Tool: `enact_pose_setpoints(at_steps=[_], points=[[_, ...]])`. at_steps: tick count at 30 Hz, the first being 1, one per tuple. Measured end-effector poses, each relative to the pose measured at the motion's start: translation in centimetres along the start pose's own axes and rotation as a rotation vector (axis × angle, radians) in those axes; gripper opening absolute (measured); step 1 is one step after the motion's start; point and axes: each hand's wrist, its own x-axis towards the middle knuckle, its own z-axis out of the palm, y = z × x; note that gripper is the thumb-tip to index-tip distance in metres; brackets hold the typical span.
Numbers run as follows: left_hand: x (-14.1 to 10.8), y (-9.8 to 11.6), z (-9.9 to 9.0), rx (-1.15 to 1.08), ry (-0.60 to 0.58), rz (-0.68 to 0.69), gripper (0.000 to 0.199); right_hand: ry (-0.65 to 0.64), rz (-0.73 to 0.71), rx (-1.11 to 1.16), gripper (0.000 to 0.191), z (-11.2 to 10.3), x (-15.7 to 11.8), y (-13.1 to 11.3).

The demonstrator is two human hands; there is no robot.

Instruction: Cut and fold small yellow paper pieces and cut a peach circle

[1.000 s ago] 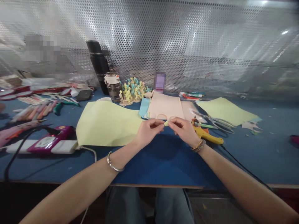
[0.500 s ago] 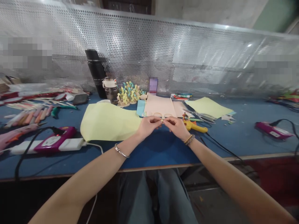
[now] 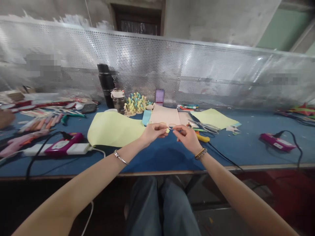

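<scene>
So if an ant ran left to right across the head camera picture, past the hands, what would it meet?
Pink glue gun, purple power strip, big yellow paper, left fingers, small yellow piece, right fingers, yellow handle, second purple power strip.

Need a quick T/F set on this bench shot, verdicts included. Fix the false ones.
1. A small yellow piece is at the fingertips of the left hand. True.
2. The silver bangle is on the right wrist. False: it is on the left wrist; the right one wears a beaded bracelet.
3. The tall black bottle stands left of the white-lidded bottle in the picture. True.
4. The yellow-handled tool lies beside the left hand. False: it lies beside the right hand.
5. Purple socket blocks lie on both sides of the bench. True.
</scene>
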Motion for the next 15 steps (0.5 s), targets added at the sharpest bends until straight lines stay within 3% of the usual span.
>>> enact_pose_setpoints(at_steps=[7,15], points=[[-1.9,-0.2,1.4,-0.03,0.068,-0.014,0.022,-0.039,-0.055,-0.021,0.024,-0.4,-0.9,0.5],[-4.2,0.5,2.1,-0.01,0.097,-0.034,0.035,-0.04,-0.211,-0.165,0.024,-0.3,-2.5,-0.7]])
